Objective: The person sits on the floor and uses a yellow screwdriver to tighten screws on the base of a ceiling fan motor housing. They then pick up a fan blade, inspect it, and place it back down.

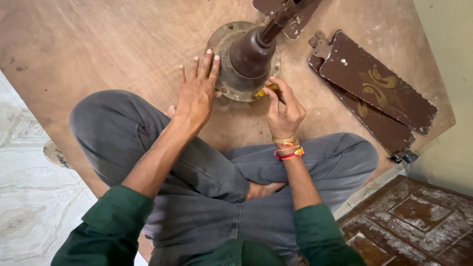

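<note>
A brown ceiling fan motor (245,58) with a round metal rim lies on a plywood board (98,44), its rod pointing up and away. My left hand (198,90) rests flat with fingers spread against the motor's left side. My right hand (283,109) is closed around a small tool with a yellow handle (261,91), its tip at the motor's lower rim. I sit cross-legged in grey trousers right behind the motor.
Two dark brown fan blades (377,88) with gold patterns lie stacked at the right of the board. Another blade (288,15) shows at the top edge. A carved dark wooden panel (419,221) is at the lower right; pale tile floor (29,197) at the left.
</note>
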